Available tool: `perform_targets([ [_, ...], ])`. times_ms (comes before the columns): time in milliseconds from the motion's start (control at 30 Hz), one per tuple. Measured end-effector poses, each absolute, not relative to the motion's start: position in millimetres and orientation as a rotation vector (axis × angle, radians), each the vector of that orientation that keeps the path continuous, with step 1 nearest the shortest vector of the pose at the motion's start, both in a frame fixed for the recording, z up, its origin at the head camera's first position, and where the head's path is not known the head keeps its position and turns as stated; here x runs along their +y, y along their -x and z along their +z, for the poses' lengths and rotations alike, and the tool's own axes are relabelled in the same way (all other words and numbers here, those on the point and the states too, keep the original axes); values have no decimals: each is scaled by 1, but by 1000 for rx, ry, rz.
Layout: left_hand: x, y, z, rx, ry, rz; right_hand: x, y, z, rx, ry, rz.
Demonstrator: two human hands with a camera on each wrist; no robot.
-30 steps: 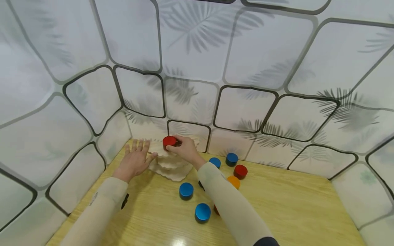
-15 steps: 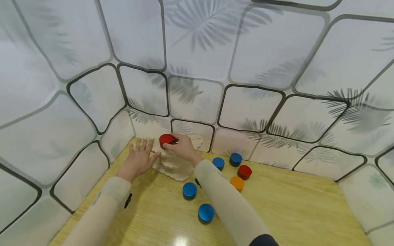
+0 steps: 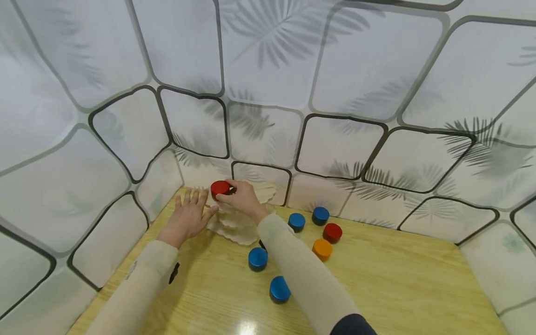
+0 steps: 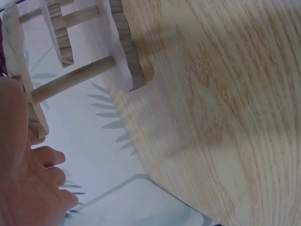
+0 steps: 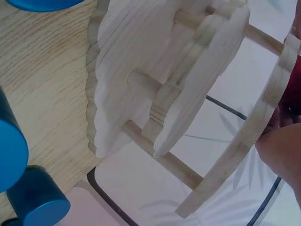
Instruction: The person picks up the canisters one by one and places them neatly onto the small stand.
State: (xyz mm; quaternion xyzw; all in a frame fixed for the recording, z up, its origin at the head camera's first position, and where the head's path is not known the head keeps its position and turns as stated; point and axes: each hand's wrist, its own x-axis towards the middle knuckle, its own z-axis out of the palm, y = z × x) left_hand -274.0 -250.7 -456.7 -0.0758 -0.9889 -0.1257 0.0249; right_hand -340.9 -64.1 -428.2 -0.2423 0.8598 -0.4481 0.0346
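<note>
A pale wooden tiered stand (image 3: 236, 232) with scalloped shelves joined by round dowels stands near the back left corner. My right hand (image 3: 240, 200) grips a short red cylinder (image 3: 219, 189) at the stand's top shelf; whether it touches the shelf cannot be told. In the right wrist view only a sliver of that cylinder shows past the top shelf (image 5: 240, 155). My left hand (image 3: 187, 221) lies spread at the stand's left side, fingers straight, thumb toward the shelves. In the left wrist view its thumb side lies close to the top shelf's edge (image 4: 28, 89).
On the wooden table (image 3: 398, 279), right of the stand, sit several blue cylinders (image 3: 257, 258), another red one (image 3: 332, 232) and an orange one (image 3: 322, 250). My right forearm reaches over this side. Fabric-like walls with leaf prints (image 3: 259, 135) enclose the back and left.
My right hand has shifted the red cylinder a little leftward along the top of the stand, toward the left hand. The left hand keeps its place beside the stand.
</note>
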Motion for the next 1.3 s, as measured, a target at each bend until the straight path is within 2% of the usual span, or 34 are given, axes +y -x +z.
perform_targets([
  [767,-251,272,-455,-3064,223,-401,-69,343,-428,2678,695,-1320],
  [1300,-252,275,-459,-3075,222,-403,-34,337,-427,2518,699,-1496],
])
